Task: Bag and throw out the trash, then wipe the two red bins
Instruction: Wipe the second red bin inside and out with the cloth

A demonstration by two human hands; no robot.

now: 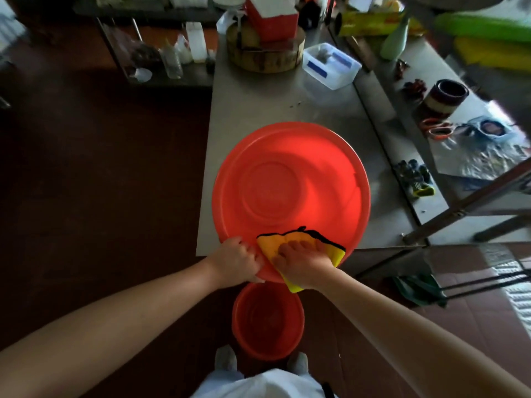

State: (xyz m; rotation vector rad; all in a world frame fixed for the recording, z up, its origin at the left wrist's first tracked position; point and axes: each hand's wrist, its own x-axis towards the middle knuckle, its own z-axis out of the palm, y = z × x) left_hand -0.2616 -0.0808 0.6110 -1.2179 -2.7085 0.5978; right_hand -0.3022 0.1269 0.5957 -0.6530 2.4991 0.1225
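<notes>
A large red round bin [290,185] sits on the steel table [258,104], its near rim hanging over the table's front edge. My left hand [237,261] grips that near rim. My right hand [301,264] presses a yellow cloth with black trim [330,248] flat against the inside of the rim, fingers spread over it. A smaller red bin [268,320] stands on the floor below, just in front of my feet.
At the table's back stand a wooden block [265,53] with a red box on it and a clear plastic container [332,66]. A side counter on the right holds a dark jar [445,96], orange scissors [436,127] and small items. Dark floor lies to the left.
</notes>
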